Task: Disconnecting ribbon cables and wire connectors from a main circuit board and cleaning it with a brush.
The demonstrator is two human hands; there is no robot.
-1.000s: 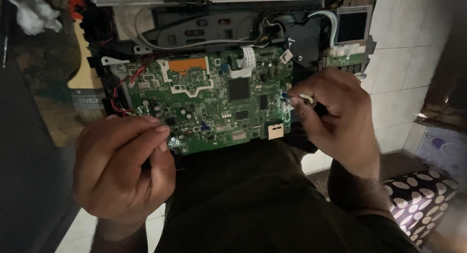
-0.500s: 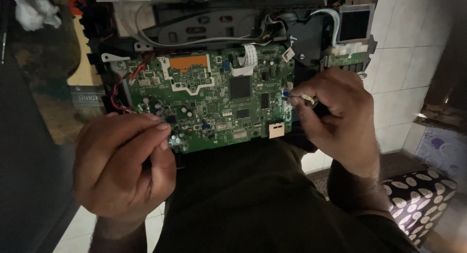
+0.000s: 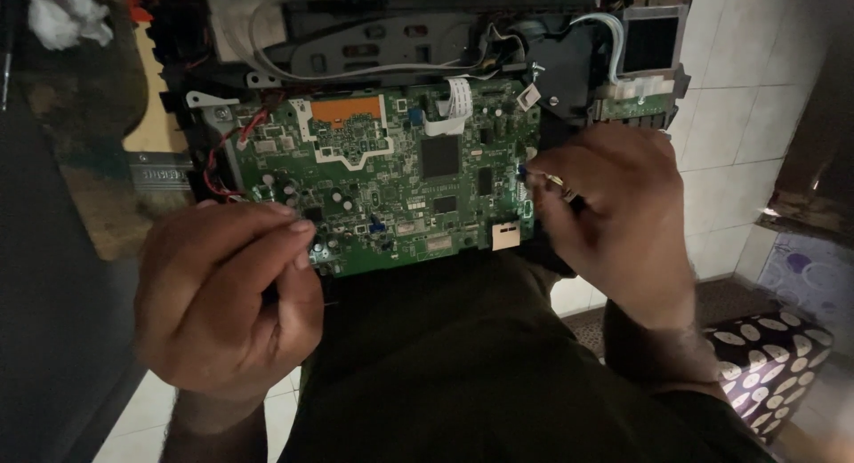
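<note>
A green circuit board [image 3: 391,187] lies in a black opened device [image 3: 374,36] on my lap. My left hand [image 3: 222,294] is curled shut at the board's lower left corner, thumb against forefinger, with a thin dark object between the fingers; most of that object is hidden. My right hand [image 3: 614,214] is at the board's right edge. Its fingertips pinch a small blue-tipped connector [image 3: 531,172] right against the board. A white ribbon cable [image 3: 454,103] plugs into the board's top.
Red wires [image 3: 222,152] run along the board's left side. A small screen module [image 3: 649,45] sits at the device's top right on a grey cable. White floor tiles [image 3: 738,89] lie to the right, a spotted box [image 3: 765,356] at the lower right, crumpled white paper [image 3: 62,18] at the top left.
Both hands stay at the same spots on the board. Only the view shifts slightly.
</note>
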